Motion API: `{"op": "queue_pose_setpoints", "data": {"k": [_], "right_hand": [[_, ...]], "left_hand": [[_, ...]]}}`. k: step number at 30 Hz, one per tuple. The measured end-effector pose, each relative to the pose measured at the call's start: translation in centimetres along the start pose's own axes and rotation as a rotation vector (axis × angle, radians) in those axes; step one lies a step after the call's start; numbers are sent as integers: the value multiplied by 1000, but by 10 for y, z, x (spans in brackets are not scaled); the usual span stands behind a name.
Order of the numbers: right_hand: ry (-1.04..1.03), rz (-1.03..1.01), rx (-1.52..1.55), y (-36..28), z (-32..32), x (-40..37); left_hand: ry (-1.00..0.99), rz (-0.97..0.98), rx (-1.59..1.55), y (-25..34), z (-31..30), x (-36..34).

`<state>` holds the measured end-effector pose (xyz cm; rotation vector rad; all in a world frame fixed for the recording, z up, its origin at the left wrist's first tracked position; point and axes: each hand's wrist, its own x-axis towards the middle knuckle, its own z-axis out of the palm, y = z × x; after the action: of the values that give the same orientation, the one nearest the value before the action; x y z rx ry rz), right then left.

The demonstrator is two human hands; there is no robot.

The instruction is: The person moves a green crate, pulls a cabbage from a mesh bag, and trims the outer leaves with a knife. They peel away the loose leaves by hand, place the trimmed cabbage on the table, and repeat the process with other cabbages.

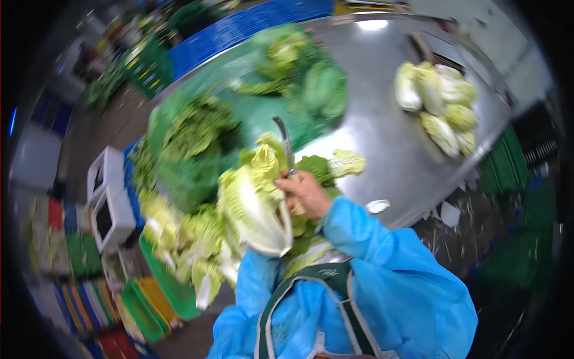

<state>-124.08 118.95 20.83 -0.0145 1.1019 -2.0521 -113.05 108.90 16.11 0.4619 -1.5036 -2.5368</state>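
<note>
A pale napa cabbage (250, 206) with loosened outer leaves is held up in front of me. Its lower end rests over the cuff of my left sleeve (260, 275); my left hand is beneath it, fingers hidden. My right hand (306, 194) is closed around the handle of a knife (286, 142) with a curved blade pointing away. The fingers of this hand are beside the cabbage's right side, and its thumb seems to touch a leaf. Loose cabbage leaves (206, 230) lie heaped to the left, and a leaf (347, 163) lies to the right.
Several trimmed cabbages (439, 96) are grouped at the right of the metal table (373, 113). Green mesh sacking (251, 113) with more cabbage spreads over the left. Green crates (152, 66), white boxes (113, 218) and a green tub (158, 263) stand around the table.
</note>
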Motion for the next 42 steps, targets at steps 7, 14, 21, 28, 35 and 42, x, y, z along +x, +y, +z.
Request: {"op": "queue_pose_setpoints", "data": {"k": [7, 14, 21, 28, 35, 42], "right_hand": [[392, -311, 149, -21, -58, -51], [457, -298, -333, -93, -179, -78], [814, -210, 68, -65, -297, -109], [911, -161, 64, -43, -323, -135], [627, -192, -239, -67, -291, -79], [273, -170, -399, -91, -175, 60]], "left_hand": [[290, 143, -574, -37, -67, 39], [173, 141, -227, 0, 24, 138], [-249, -58, -10, -30, 308, 268], [-82, 163, 68, -129, 488, 351], [-313, 526, 1147, -98, 194, 241], [-88, -148, 1648, -52, -54, 46]]}}
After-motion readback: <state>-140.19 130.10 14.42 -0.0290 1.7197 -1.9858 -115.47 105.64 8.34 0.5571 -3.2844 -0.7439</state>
